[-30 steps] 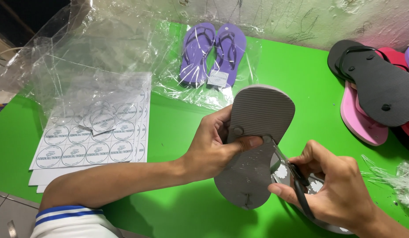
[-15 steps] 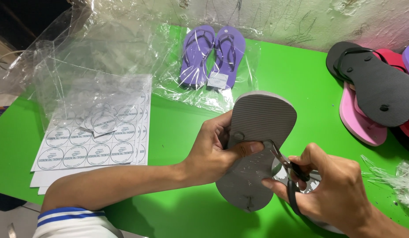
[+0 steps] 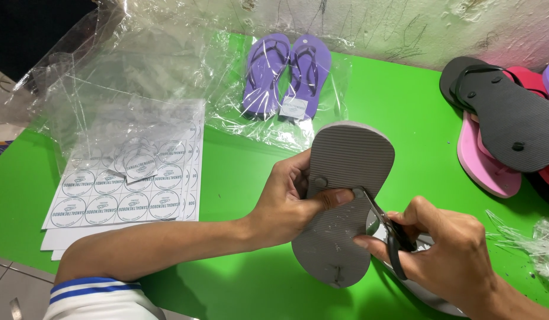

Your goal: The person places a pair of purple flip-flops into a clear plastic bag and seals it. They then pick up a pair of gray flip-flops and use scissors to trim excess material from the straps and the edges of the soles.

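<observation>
Left hand (image 3: pixel 286 204) clamps the grey flip-flop (image 3: pixel 342 201) sole-up, thumb pressed across the sole just beside the strap plug, the other fingers wrapped behind. Right hand (image 3: pixel 446 255) is closed on black scissors (image 3: pixel 388 228), tips at the sole right by that thumb. Flip-flop looks light, soft foam that flexes; best gripped mid-sole by the edges.

head view, looking down, close over green table (image 3: pixel 405 101)

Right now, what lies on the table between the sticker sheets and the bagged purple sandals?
In the head view, crumpled clear plastic bags cover the stretch between the sticker sheets and the purple sandals, overlapping the sheets' top edge; bare green table shows just below.
</observation>
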